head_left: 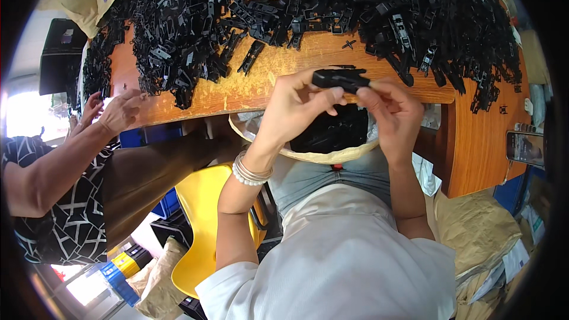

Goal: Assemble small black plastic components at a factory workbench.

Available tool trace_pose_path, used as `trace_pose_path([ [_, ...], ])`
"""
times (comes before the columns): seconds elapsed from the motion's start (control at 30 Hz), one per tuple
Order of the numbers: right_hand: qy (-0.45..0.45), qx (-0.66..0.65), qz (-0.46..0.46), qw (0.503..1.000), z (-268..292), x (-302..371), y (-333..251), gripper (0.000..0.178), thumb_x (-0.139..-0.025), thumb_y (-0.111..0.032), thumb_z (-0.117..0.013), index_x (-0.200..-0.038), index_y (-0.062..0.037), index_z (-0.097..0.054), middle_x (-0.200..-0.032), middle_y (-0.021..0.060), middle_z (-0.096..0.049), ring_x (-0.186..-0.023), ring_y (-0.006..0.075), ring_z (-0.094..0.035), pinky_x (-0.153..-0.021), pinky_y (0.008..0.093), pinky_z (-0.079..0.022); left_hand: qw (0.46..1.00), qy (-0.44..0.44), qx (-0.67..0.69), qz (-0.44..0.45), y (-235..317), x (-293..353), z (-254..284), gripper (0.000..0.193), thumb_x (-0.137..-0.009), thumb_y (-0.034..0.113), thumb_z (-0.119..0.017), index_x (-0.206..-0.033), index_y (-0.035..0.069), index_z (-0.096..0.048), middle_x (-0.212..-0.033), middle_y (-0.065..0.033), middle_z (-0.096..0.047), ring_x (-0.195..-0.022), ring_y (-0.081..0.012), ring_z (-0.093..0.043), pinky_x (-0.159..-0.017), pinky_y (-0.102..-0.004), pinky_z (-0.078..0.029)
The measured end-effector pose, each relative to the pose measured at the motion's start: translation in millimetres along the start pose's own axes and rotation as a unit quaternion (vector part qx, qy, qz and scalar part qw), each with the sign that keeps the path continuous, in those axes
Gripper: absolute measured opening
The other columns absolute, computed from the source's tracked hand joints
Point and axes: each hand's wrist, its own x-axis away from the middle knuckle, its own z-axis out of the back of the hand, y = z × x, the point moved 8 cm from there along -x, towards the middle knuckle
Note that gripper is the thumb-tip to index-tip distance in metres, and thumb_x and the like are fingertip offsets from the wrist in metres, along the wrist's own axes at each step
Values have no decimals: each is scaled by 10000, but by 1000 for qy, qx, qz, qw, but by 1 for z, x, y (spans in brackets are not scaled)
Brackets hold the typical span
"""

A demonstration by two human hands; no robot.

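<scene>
Both hands meet over the edge of the wooden table [249, 92]: the left hand [290, 106] and the right hand [391, 109] pinch a black plastic clip [341, 78] between thumbs and fingertips, each closed on one end of it. Just below the fingers sits an open bag [332, 155] holding more black pieces, and beyond the fingertips spreads a heap of black clips [308, 6]. Well to the left, a co-worker's hands [112, 109] rest at the table edge.

A heap of black plastic parts [332, 6] is spread over the wooden counter [237, 92]; a yellow chair [201, 219] and what seems a phone [525, 147] are seen
</scene>
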Motion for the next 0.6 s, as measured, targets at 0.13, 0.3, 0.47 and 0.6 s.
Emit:
trace_pose_path([
  [0.13,-70,97,62,991,-9,-2,-1,125,-701,16,-665,-791,35,-581,-813,33,-539,-666,74,-511,-609,171,-413,999,-1,-11,40,-2,-5,-2,193,-758,73,-647,-910,-33,-593,-767,-62,-623,-651,-72,-566,-555,-190,-461],
  [0.3,-30,-75,-57,995,-12,-9,12,184,-704,-4,-667,-870,40,-601,-833,28,-531,-651,70,-478,-591,178,-396,1000,10,12,1,-6,-3,-4,127,-753,82,-658,-803,-22,-606,-777,-32,-607,-660,-50,-528,-584,-181,-430],
  [0.47,-120,-80,-57,988,-22,-8,9,259,-725,-36,-651,-967,42,-600,-879,47,-544,-636,67,-482,-538,174,-367,1000,-9,1,-11,-7,-1,-2,133,-765,106,-650,-767,-17,-599,-740,-12,-579,-644,-50,-510,-571,-179,-408],
  [0.6,-75,-78,-36,993,-16,-9,9,221,-746,-12,-606,-958,51,-596,-793,61,-568,-578,70,-486,-498,180,-361,998,-54,-33,12,0,-12,-4,197,-791,168,-628,-769,-24,-593,-703,-8,-552,-633,-63,-503,-563,-199,-406],
])
